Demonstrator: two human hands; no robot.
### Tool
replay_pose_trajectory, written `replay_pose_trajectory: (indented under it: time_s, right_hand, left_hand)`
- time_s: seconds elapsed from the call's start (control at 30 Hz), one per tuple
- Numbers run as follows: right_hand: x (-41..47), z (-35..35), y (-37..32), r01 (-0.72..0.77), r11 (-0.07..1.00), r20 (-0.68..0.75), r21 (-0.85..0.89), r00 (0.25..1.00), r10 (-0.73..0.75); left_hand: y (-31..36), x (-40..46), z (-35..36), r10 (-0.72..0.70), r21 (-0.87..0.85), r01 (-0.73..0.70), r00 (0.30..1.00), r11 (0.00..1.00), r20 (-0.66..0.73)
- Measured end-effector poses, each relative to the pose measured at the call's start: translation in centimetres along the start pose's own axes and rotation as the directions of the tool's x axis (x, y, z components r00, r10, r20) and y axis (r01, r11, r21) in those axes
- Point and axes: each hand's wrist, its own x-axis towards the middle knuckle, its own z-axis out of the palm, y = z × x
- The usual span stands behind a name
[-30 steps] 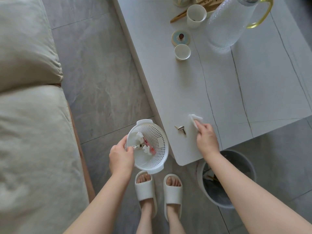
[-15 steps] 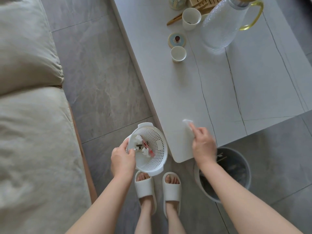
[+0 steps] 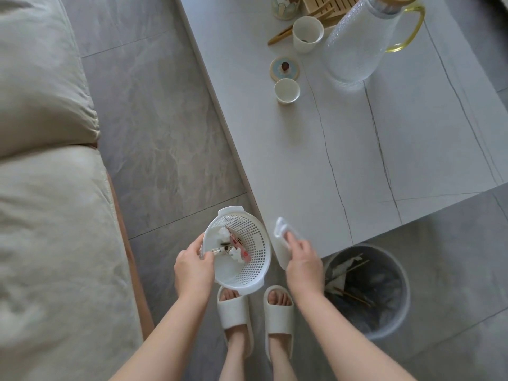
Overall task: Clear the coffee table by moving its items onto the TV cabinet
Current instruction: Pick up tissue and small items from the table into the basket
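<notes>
a person's right hand, pinching a small white wad, hovers just right of the white basket gripped by the left hand at the coffee table corner.

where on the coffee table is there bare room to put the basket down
The whole near half of the coffee table is bare, from the small cup to the front edge. It's crowded at the far end around the pitcher and tall cup.

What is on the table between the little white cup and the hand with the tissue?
Nothing. In the head view, the table is bare from the little cup down to the right hand holding the tissue.
</notes>
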Motion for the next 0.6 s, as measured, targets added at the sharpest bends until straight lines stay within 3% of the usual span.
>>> replay_pose_trajectory:
  time_s: [0.13, 0.23, 0.33, 0.43, 0.6]
  right_hand:
    - [-0.9, 1.6, -3.4, 0.086, 0.988, 0.147, 0.129, 0.984, -0.105]
    - [-0.8, 0.1, -3.4, 0.099, 0.975, 0.06, 0.197, 0.992, -0.113]
    - [-0.2, -2.3, -1.2, 0.082, 0.979, -0.105, 0.185, 0.993, -0.063]
    - [0.6, -4.2, 2.1, 0.006, 0.998, -0.176, 0.056, 0.984, 0.004]
    - [0.5, -3.3, 3.8, -0.183, 0.983, -0.055, 0.018, 0.981, 0.184]
  left_hand:
    - [0.1, 0.0, -0.1, 0.015, -0.005, -0.015, 1.0, 1.0, 0.008]
    - [0.3, -0.1, -0.3, 0.02, -0.007, -0.02, 1.0, 1.0, 0.02]
    - [0.4, -0.3, -0.5, 0.013, -0.017, -0.012, 1.0, 1.0, 0.025]
    - [0.3, -0.3, -0.7, 0.004, -0.034, -0.002, 0.999, 0.999, 0.033]
    - [-0.2, -0.3, -1.0, -0.021, -0.069, 0.023, 0.999, 0.997, 0.04]
